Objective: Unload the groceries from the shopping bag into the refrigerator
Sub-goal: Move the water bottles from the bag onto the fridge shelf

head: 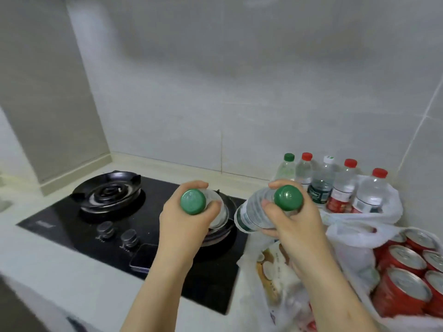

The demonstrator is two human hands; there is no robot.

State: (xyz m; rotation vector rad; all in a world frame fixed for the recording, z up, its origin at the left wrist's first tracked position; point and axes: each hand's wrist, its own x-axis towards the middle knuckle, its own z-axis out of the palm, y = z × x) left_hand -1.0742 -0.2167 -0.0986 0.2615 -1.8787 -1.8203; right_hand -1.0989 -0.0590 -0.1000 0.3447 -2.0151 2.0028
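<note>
Both hands are busy: the left hand (185, 219) is gripping a clear water bottle (217, 212) near its green cap, fingers (212, 207) curled round the neck, and the right hand (291, 222) is gripping a second green-capped bottle (255, 212) the same way, caps pointing at the camera. Both bottles are being held in the air over the black gas hob (79, 226), just left of the bags. The refrigerator is not showing in this view, so nothing can be said about what is already inside. Plenty is still waiting: five more bottles (322, 180), one green cap, three red, one white, are standing in a white plastic bag (388, 207) on the worktop (60, 283) against the tiled wall, a batch of red cans (405, 279) is sitting in another bag at right, and a carton-like pack (271, 274) is lying in the bag below the right wrist, label too blurred to read. A dark phone (142, 258) is lying on the hob's front edge. Judging by that, the unloading is looking early-to-middle: two bottles in hand for carrying to the fridge, most groceries still bagged.
</note>
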